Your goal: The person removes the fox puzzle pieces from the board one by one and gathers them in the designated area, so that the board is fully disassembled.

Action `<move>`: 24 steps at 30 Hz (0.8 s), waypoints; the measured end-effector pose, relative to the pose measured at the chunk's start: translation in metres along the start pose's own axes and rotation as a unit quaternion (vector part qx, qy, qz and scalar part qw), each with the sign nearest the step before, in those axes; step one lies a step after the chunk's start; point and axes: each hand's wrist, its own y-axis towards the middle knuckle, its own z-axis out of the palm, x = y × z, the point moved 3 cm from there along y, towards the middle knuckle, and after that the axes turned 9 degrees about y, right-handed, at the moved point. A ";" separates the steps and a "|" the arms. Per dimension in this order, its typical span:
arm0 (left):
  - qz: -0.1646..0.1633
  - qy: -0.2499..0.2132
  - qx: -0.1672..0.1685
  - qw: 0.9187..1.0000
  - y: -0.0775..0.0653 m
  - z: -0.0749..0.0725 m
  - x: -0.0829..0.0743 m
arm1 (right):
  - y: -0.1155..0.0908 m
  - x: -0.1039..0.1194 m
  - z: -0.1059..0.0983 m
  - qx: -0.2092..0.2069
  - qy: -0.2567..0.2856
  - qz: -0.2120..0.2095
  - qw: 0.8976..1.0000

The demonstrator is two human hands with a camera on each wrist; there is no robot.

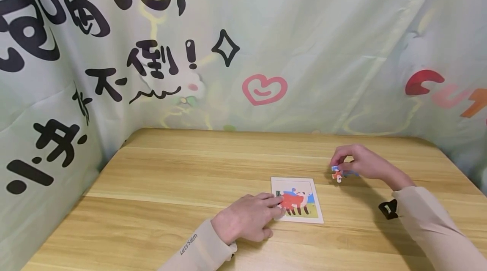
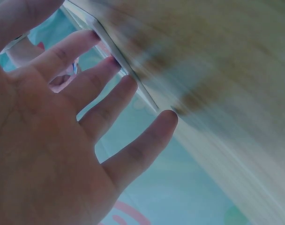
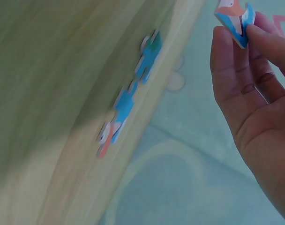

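My left hand [image 1: 249, 216] lies with spread, straight fingers on the left edge of a white-framed puzzle board [image 1: 292, 181]. On the board is a red animal [image 1: 292, 200] with dark legs, against blue and yellow-green. In the left wrist view, the fingertips [image 2: 128, 83] touch the board's edge. To the right and farther back, my right hand [image 1: 359, 161] pinches a small puzzle piece [image 3: 234, 21] between thumb and fingers, above the table. Several loose puzzle pieces [image 3: 125, 103], mostly blue, lie on the table near that hand; the head view mostly hides them.
The wooden table [image 1: 171, 169] extends around the board. A printed curtain [image 1: 304, 51] hangs behind its back edge and along the left side. By the right sleeve [image 1: 430, 216] is a small black object [image 1: 389, 209] whose kind is unclear.
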 end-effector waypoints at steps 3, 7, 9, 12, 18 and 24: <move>-0.002 0.000 -0.001 1.000 0.000 0.000 0.000 | -0.004 -0.004 -0.004 -0.004 -0.010 0.003 1.000; -0.003 0.002 -0.002 1.000 0.000 0.001 0.000 | -0.010 -0.008 -0.009 -0.015 -0.029 0.026 0.999; -0.003 0.003 -0.002 1.000 0.000 0.001 0.000 | -0.013 -0.010 -0.011 -0.021 -0.039 0.042 0.998; -0.003 0.002 -0.001 1.000 0.000 0.001 0.000 | -0.016 -0.014 -0.013 -0.025 -0.050 0.073 0.996; 0.000 -0.002 0.000 1.000 0.000 0.000 0.001 | -0.023 -0.021 -0.020 -0.033 -0.078 0.131 0.988; 0.005 -0.002 -0.004 1.000 0.000 0.001 0.001 | -0.034 -0.031 -0.030 -0.033 -0.105 0.135 0.985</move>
